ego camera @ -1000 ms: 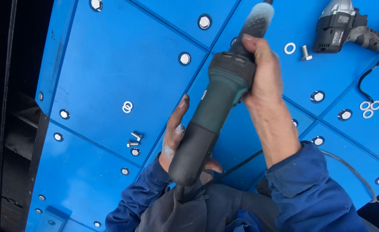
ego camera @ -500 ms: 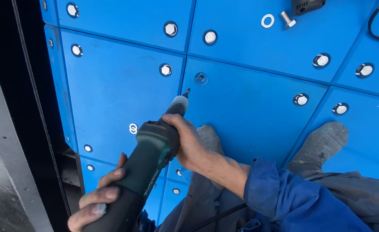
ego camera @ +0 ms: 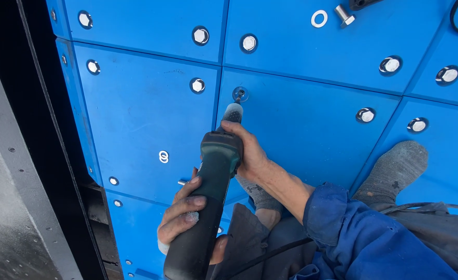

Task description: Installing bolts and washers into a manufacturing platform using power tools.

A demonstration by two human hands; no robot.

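Both hands clamped on the green power tool: right hand wrapped round the neck for aim, left hand closed round the rear body for steadiness. Just ahead of the front grip, tip seated in the countersunk hole of the blue panel. Beyond, loose washer and bolt.

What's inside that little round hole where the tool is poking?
The tool has its thin tip in the round hole in the blue panel. Something small and metal shows there, but the tip covers it. Right hand and left hand grip the tool.
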